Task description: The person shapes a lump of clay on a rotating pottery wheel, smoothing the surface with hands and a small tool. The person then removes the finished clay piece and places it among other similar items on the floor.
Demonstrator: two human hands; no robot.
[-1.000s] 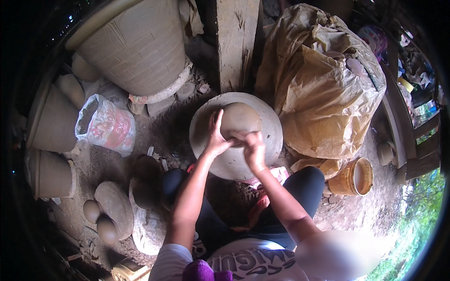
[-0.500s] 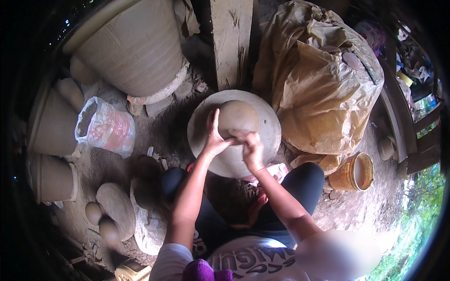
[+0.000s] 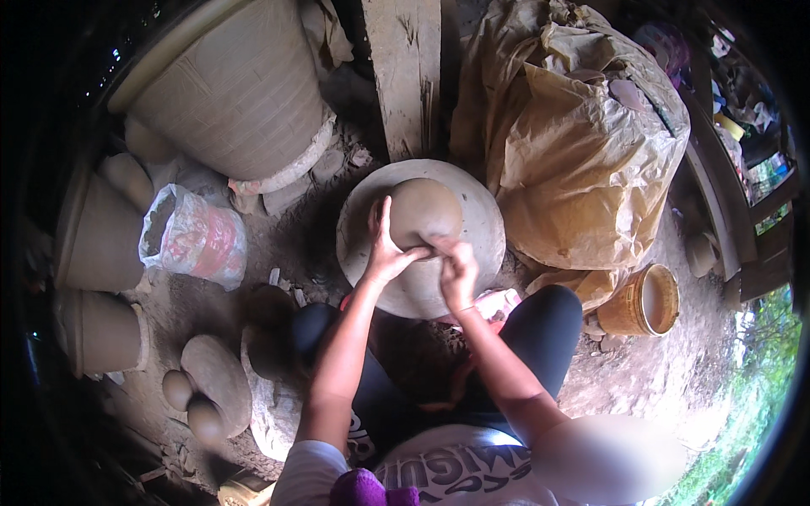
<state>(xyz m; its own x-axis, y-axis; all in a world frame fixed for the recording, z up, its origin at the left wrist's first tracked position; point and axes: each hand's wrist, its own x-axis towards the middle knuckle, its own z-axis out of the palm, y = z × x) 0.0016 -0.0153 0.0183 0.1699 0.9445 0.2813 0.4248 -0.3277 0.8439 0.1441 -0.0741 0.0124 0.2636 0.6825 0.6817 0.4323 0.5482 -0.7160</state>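
A round, smooth brown clay pot (image 3: 428,205) sits on a pale grey turning disc (image 3: 483,253) between my knees. My left hand (image 3: 390,253) holds the pot's left and near side, its fingers up along the wall and its thumb stretched across the front. Close to that thumb, my right hand (image 3: 458,268) is closed, its fingertips at the pot's lower near side. Whatever the right fingers hold, if anything, is hidden.
A large clay planter (image 3: 228,93) stands far left, with a white-and-red sack (image 3: 198,236) nearer. A plank (image 3: 403,76) rises behind the disc. Brown sheeting covers a bulky heap (image 3: 582,169) at right, near a yellowish bucket (image 3: 629,308). Round clay pieces (image 3: 205,420) lie lower left.
My right hand has shifted slightly, its fingertips still at the pot's near side. The left hand stays on the pot. The surroundings have shifted a little in the view.
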